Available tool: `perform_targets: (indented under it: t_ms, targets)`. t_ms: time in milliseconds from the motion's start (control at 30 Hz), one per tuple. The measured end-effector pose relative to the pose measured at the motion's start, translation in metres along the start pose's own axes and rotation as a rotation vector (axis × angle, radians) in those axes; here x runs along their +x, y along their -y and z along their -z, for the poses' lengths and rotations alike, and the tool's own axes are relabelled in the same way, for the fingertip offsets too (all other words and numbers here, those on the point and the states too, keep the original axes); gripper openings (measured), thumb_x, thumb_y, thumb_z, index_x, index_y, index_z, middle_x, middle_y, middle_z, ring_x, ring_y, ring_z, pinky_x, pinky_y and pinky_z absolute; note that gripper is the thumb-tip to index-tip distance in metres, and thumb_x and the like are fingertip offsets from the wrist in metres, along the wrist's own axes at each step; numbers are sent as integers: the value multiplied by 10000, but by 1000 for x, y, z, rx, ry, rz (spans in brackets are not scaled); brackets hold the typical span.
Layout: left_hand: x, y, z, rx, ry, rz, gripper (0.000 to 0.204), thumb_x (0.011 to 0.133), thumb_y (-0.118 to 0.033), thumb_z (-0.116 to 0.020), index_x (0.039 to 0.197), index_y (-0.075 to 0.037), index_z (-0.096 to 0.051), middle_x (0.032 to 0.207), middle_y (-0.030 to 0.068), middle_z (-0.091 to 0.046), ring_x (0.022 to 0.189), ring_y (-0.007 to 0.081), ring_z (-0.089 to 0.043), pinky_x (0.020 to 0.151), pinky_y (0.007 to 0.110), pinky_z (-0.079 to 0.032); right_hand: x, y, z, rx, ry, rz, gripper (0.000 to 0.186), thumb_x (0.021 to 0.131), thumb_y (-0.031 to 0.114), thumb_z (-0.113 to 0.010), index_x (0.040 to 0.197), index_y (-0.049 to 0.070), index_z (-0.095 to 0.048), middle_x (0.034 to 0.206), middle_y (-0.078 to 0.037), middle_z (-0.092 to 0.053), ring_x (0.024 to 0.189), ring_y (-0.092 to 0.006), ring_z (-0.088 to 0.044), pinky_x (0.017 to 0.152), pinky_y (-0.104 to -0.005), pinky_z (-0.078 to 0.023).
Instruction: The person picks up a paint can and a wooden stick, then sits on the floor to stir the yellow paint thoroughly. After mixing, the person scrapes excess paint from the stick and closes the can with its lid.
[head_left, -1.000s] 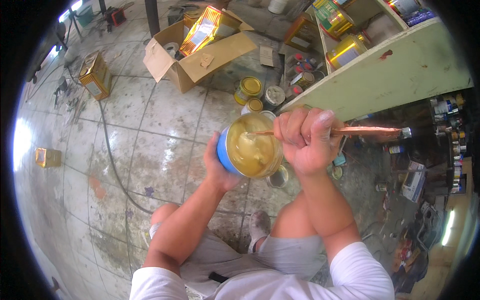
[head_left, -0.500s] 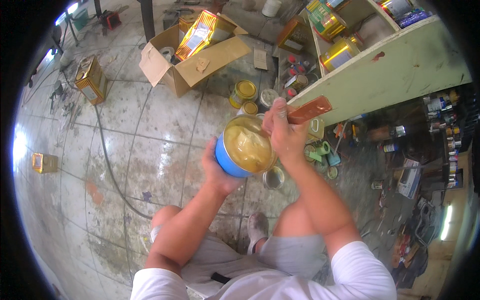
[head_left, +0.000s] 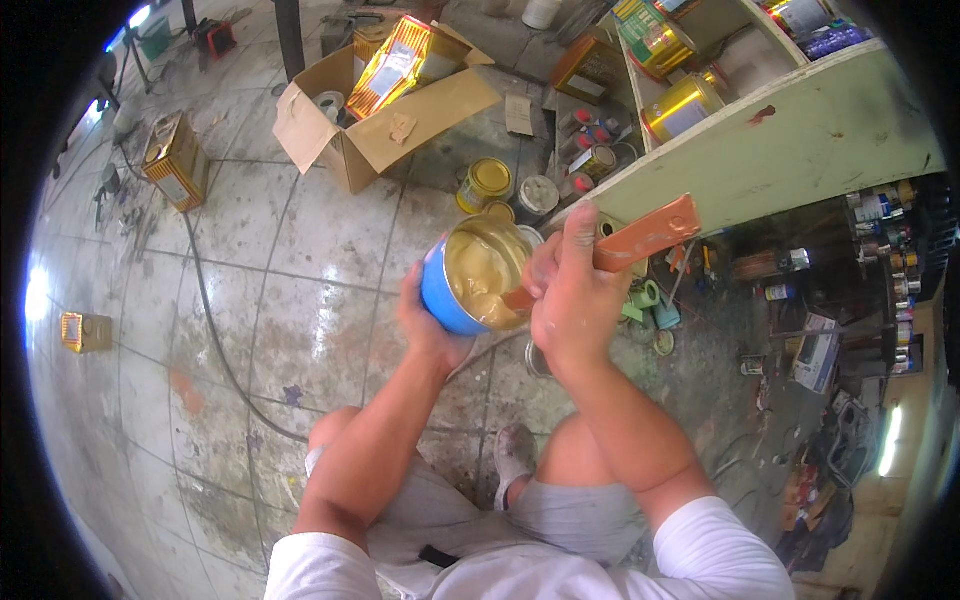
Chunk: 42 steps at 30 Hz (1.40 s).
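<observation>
Spreading under everything, the stained tiled floor (head_left: 225,390) carries a dark hose (head_left: 211,310) that curves down its left side. A pale green shelf unit (head_left: 790,150) slants across the upper right, with tins lying in its compartments. Left of it, well apart from the hands, an open cardboard box (head_left: 432,118) holds a tilted gold tin (head_left: 392,68). Near the middle, held above the floor between both hands, is a blue can (head_left: 443,297), its mouth tipped toward the right. Beyond it stands a yellow-lidded can (head_left: 488,180). The left hand (head_left: 432,325) cups the blue can's lower left side, gripping it. The right hand (head_left: 578,305) is closed round a flat orange-brown stick (head_left: 650,236), thumb raised; the stick's upper end juts out to the upper right, while its lower end dips into yellowish paste (head_left: 480,262) inside the can.
</observation>
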<state>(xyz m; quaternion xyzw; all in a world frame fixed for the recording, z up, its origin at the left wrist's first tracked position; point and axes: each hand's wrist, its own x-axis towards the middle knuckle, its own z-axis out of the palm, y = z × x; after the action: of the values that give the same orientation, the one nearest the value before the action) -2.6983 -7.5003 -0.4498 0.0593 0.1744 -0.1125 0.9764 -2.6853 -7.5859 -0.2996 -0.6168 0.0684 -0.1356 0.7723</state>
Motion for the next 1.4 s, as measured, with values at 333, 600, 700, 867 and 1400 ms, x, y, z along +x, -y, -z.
perform_targets:
  t_ms: [333,600,700,867,1400]
  targets:
    - [-20,3,-11,-16,147,195,722,983,-593,-374,1493,-88,-456,1513,151,-501,1378,348,-490,1162,549,-364,30,19,14,285,80,94,583,1043,463,-570,644,141,-292,510,10,-325,431,-114,-289,418,-301,-268]
    - [-28,6,-6,-46,74,195,696,979,-582,-358,1461,-103,-511,1465,145,-551,1325,346,-540,1139,542,-391,18,-9,5,406,234,7,597,1056,468,-539,611,140,-315,510,26,-307,463,-115,-310,467,-307,-295]
    - [-32,1,7,-196,232,211,678,999,-575,-330,1444,-102,-525,1447,141,-565,1309,329,-552,1136,517,-401,-1,-28,-4,129,409,120,586,1072,412,-533,595,119,-357,505,28,-350,467,-107,-342,468,-292,-290]
    - [-36,-14,-10,-47,35,130,671,1007,-546,-349,1434,-55,-513,1440,178,-555,1308,367,-543,1116,551,-415,6,-1,7,92,509,-95,593,1096,426,-443,600,138,-292,493,1,-296,453,-137,-264,492,-332,-286]
    - [-32,-1,-12,64,119,213,709,980,-547,-394,1501,-69,-455,1504,169,-509,1361,342,-513,1159,497,-390,19,11,35,100,590,627,521,1081,300,-514,631,51,-431,523,-35,-446,453,-127,-364,453,-293,-291]
